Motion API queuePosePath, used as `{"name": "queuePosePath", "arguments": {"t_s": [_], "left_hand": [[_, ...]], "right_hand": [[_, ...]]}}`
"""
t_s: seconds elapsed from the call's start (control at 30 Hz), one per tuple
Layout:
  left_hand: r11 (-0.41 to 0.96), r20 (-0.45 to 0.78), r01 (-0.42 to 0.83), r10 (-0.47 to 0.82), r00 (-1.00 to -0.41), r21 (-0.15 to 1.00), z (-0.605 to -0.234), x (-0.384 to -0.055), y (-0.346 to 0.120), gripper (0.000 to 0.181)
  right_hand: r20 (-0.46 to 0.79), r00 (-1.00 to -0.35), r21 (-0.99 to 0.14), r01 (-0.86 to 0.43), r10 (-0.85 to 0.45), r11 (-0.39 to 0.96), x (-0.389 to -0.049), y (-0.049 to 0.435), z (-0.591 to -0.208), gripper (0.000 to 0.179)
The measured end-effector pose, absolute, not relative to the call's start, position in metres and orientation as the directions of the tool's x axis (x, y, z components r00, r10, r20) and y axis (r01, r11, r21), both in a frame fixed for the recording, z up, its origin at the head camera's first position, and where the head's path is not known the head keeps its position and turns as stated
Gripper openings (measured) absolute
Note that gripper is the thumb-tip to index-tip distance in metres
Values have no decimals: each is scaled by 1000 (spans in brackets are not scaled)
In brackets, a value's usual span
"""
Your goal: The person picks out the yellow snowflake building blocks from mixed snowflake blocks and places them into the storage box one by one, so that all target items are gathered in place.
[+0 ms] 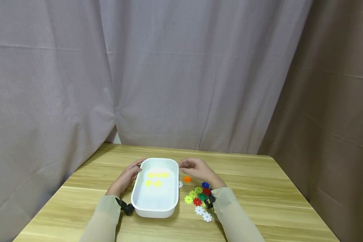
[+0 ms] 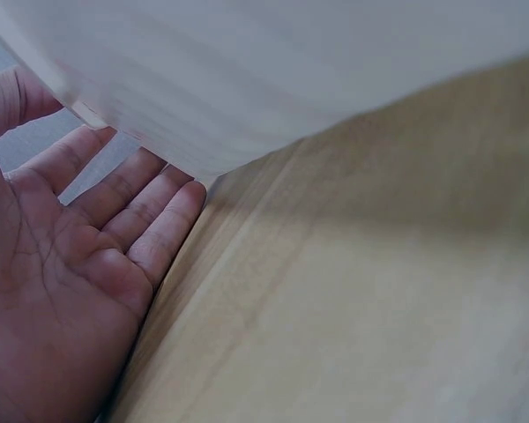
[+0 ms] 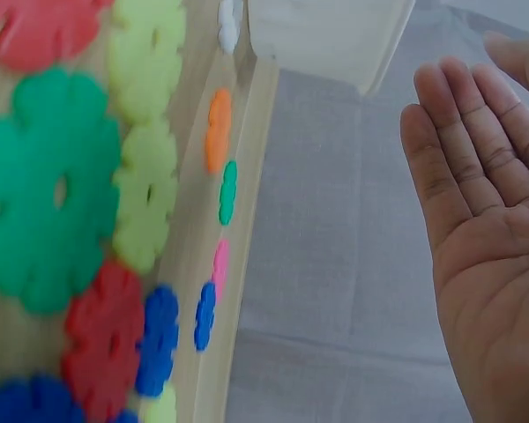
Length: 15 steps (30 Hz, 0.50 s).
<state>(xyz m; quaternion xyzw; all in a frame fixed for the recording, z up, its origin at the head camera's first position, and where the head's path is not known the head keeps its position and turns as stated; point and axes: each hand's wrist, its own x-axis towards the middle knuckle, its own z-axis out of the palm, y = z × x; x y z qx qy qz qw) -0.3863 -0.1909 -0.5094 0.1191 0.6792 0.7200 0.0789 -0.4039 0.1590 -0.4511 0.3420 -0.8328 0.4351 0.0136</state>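
Observation:
A white rectangular tray (image 1: 154, 198) stands on the wooden table, with several yellow flower-shaped discs (image 1: 158, 184) inside. At its left side is my left hand (image 1: 129, 176). In the left wrist view, the thumb is at the rim and the fairly straight fingers (image 2: 163, 211) reach to the outer wall. My right hand (image 1: 198, 168) hovers by the tray's far right rim. The right wrist view shows its palm bare, its fingers (image 3: 476, 150) extended together and slightly bent, and the thumb apart from them.
Right of the tray lie loose flower-shaped discs: an orange one (image 1: 187, 179), a green one (image 1: 202, 197), red ones (image 1: 197, 202), yellow-green ones (image 1: 188, 199), white ones (image 1: 207, 216) and a blue one (image 1: 205, 185). Grey curtains (image 1: 181, 84) hang behind the table (image 1: 278, 201).

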Motion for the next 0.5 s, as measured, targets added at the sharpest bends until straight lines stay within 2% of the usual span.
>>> {"name": "queuePosePath", "arguments": {"t_s": [0.17, 0.5], "left_hand": [[-62, 42, 27, 252, -967, 998, -512, -388, -189, 57], [-62, 45, 31, 246, -968, 998, -513, -391, -187, 57]], "right_hand": [[317, -765, -711, -583, -560, 393, -404, 176, -453, 18], [256, -799, -713, -536, -544, 452, -399, 213, -460, 24]]}}
